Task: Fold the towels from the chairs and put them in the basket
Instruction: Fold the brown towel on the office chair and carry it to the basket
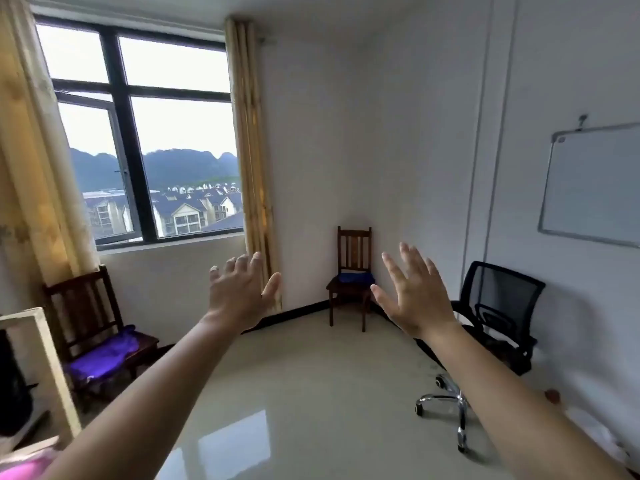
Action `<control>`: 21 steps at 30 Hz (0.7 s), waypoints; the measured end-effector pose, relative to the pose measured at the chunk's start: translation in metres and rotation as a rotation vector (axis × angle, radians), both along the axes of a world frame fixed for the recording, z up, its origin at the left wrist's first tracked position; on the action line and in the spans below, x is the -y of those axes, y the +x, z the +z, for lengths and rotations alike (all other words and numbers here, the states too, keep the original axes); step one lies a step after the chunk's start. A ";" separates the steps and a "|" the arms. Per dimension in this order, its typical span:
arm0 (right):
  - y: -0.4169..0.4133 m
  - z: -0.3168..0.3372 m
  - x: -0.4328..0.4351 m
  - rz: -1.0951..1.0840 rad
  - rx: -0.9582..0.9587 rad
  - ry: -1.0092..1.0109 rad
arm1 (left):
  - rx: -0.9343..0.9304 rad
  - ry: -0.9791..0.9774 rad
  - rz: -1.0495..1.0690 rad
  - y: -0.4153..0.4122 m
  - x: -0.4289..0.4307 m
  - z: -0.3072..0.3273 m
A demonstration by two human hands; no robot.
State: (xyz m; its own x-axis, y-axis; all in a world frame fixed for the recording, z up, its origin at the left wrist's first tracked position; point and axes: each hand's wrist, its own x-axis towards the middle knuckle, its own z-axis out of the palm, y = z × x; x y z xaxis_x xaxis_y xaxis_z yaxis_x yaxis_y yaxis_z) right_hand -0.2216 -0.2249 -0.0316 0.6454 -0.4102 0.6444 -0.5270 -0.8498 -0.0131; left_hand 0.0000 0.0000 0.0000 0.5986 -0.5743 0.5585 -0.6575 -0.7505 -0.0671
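Observation:
A purple towel point(104, 355) lies crumpled on the seat of a dark wooden chair point(83, 306) at the left, under the window. A blue towel point(356, 278) sits on a second wooden chair point(354, 247) in the far corner. My left hand point(239, 292) and my right hand point(414, 294) are both raised in front of me at mid-frame, fingers spread, holding nothing, well away from either towel. No basket is in sight.
A black mesh office chair point(498, 306) on chrome casters stands against the right wall below a whiteboard point(595, 185). A pale frame point(41, 358) leans at the left edge, and something pink point(20, 469) shows bottom left. Glossy tiled floor point(311, 393) spreads between the chairs.

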 end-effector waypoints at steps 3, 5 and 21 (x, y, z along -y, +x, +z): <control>0.003 -0.037 0.050 -0.054 -0.083 0.027 | 0.013 0.084 0.018 -0.002 0.063 -0.025; 0.001 -0.067 0.091 -0.084 -0.122 0.101 | 0.008 0.146 -0.016 -0.004 0.116 -0.047; -0.004 -0.151 0.406 -0.290 -0.307 0.321 | -0.054 0.309 -0.396 0.002 0.462 -0.126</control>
State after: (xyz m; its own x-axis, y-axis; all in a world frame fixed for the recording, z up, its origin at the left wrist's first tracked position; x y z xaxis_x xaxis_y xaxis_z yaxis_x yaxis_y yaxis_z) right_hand -0.2252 -0.6305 -0.1822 0.6155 -0.7451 0.2568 -0.7601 -0.6474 -0.0567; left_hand 0.0019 -0.4617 -0.1264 0.3245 -0.8966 0.3012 -0.8964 -0.3932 -0.2046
